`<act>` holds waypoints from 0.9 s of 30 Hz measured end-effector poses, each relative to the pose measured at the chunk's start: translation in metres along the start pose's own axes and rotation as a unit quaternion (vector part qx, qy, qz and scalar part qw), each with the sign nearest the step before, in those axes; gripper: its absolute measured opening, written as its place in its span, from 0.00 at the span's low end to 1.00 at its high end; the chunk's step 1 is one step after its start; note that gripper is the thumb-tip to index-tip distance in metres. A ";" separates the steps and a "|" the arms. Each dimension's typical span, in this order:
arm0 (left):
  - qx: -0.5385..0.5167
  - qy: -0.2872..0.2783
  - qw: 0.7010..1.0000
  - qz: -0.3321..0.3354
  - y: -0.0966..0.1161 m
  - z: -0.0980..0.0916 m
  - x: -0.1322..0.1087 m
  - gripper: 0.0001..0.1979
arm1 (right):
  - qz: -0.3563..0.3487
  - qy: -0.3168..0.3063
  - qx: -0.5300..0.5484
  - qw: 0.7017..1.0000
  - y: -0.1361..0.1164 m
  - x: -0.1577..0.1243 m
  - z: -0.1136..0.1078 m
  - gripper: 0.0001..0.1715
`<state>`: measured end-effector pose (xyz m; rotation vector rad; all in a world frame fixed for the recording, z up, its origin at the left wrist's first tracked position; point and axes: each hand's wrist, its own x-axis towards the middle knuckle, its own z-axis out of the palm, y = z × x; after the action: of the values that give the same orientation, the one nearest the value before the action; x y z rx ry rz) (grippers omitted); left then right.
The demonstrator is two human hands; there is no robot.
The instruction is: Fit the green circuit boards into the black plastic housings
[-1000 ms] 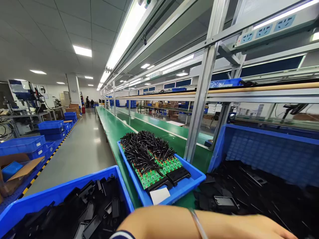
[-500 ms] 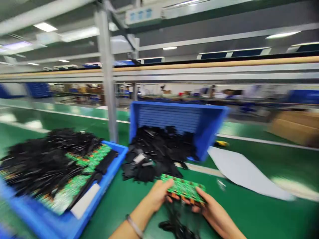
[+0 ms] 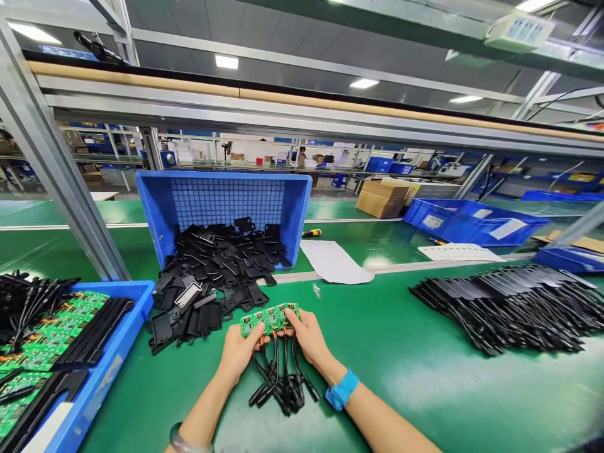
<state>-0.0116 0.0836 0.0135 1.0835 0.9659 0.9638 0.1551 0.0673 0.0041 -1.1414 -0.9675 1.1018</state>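
A green circuit board strip (image 3: 270, 319) with several black cables (image 3: 285, 377) hanging from its lower edge is held over the green bench. My left hand (image 3: 239, 349) grips its left end, thumb on top. The right end is pinched by my right hand (image 3: 306, 333), thumb on the board and fingers beneath. Just beyond the board lies a heap of black plastic parts (image 3: 221, 264), spilling out of a blue bin (image 3: 302, 214) tipped on its side.
A blue tray (image 3: 117, 352) at the left holds more boards and cables. Rows of black cabled parts (image 3: 504, 302) lie at the right. A white sheet (image 3: 335, 261), a yellow-handled tool (image 3: 312, 233), a cardboard box (image 3: 382, 198) and blue bins (image 3: 472, 220) sit farther back.
The view has swung to the right, bringing the cabled parts and blue bins at the right into sight. Both hands still hold the board, and its cables now hang in full view.
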 end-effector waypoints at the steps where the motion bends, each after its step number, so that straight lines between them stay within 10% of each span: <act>1: -0.001 -0.005 1.000 -0.001 0.000 -0.001 0.000 0.28 | 0.016 -0.018 0.024 0.999 -0.001 0.000 -0.001 0.28; 7: -0.035 -0.042 0.998 -0.020 0.007 -0.008 -0.002 0.26 | 0.097 -0.107 0.096 0.985 -0.010 -0.001 -0.001 0.24; 19: 0.166 0.077 0.975 0.124 -0.010 0.009 -0.005 0.18 | -0.052 0.091 -0.054 0.993 -0.006 -0.010 0.011 0.19; 27: -0.103 -0.020 0.993 -0.057 0.004 0.005 -0.003 0.24 | 0.144 -0.016 0.168 0.975 0.000 -0.001 0.001 0.23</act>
<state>-0.0083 0.0806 0.0187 0.8623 0.8665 0.9228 0.1537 0.0661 0.0044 -1.0037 -0.6179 1.4592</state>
